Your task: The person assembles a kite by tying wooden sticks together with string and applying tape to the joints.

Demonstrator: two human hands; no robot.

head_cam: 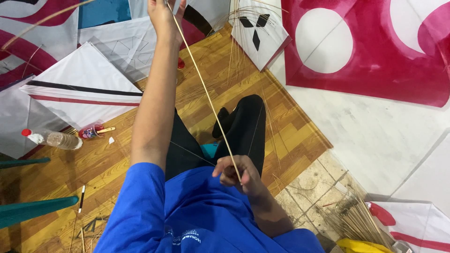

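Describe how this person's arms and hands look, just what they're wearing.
Both arms come out of short bright blue shirt sleeves; the shirt front carries small white print. The forearms, left hand and right hand are bare: no gloves, watch, rings or bands visible.

— Where's the stick sitting?

— The thin stick [206,93] runs between my hands: my left hand [164,16] is stretched far out ahead of me, my right hand [236,173] is close in by my chest, over my folded legs [243,126].

— What's to your left?

— A plastic bottle [54,139] lies on the wooden floor [290,136], a small pot [91,132] just right of it, a flat kite [84,91] behind both.

— And the right?

— A bundle of sticks [351,220] lies on the floor near my right elbow. Another kite [258,30] lies ahead, right of my left hand, with loose sticks [236,51] beside it.
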